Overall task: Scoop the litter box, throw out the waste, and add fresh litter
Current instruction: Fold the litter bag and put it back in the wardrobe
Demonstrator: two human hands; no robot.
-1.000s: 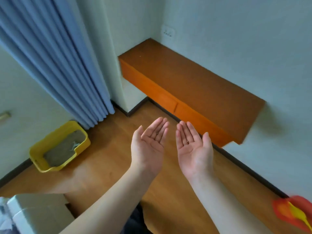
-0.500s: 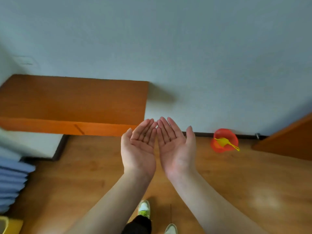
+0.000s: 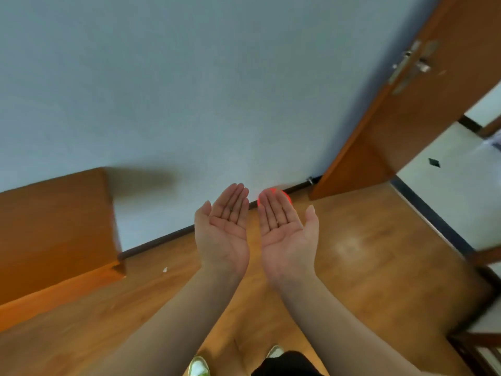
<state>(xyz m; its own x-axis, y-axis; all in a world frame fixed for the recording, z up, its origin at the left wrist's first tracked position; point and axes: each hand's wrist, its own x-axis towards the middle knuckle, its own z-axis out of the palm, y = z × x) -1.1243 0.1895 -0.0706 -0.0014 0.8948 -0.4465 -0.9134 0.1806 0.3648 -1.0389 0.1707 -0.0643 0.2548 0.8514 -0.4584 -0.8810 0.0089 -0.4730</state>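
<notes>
Wooden floor (image 3: 352, 253), pale wall (image 3: 189, 90), wooden door (image 3: 423, 99) standing ajar at right, low wooden bench (image 3: 54, 226) at left. Left hand (image 3: 223, 226) and right hand (image 3: 287, 232) are hovering palm-up, side by side, fingers straight, holding nothing. Red object (image 3: 287, 197), what it is not determinable, is peeking out directly behind the right fingertips (image 3: 268, 198), by the skirting; right hand is lying nearer it. Litter box is not showing in view. Long axis: cannot tell. Labels, writing: none legible.

Two open hands: left hand (image 3: 223, 234), right hand (image 3: 287, 234); one door (image 3: 423, 104); two shoes (image 3: 199, 366).
</notes>
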